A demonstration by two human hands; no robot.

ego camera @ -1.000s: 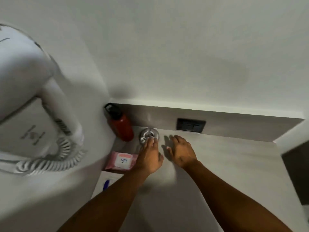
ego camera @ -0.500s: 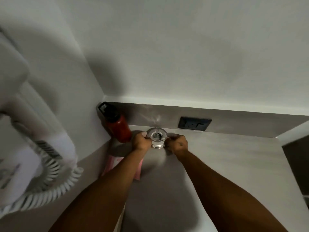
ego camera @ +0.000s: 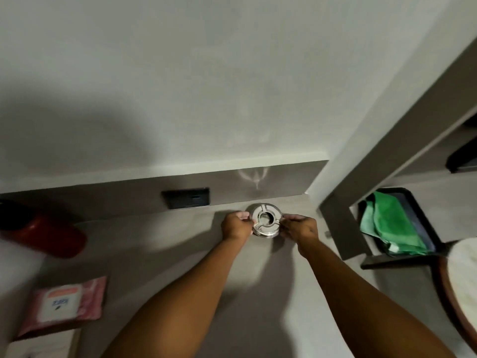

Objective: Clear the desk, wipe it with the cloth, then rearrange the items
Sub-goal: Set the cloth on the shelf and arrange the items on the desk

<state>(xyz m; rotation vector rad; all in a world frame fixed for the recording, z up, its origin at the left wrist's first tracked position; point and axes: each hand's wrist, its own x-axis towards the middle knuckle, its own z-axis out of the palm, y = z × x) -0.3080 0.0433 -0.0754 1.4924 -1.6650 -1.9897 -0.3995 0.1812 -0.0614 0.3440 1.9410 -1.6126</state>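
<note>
A round metal ashtray (ego camera: 265, 221) sits on the grey desk (ego camera: 160, 244) near its back right corner, close to the wall strip. My left hand (ego camera: 236, 226) grips its left rim and my right hand (ego camera: 299, 228) grips its right rim. A green cloth (ego camera: 387, 226) lies crumpled in a dark tray (ego camera: 423, 223) on a lower surface to the right of the desk. At the left edge stands a red bottle (ego camera: 44, 236) with a dark cap. A pink wipes pack (ego camera: 64, 303) lies at the front left.
A black wall socket (ego camera: 186, 198) is set in the dark strip behind the desk. A grey partition (ego camera: 338, 228) bounds the desk on the right. A round table edge (ego camera: 462, 288) shows at far right. White paper (ego camera: 41, 347) lies under the wipes pack.
Both hands closed on the ashtray and carried it from beside the red bottle rightward past the socket to the desk's back right corner. My view swung right, bringing the green cloth into sight.
</note>
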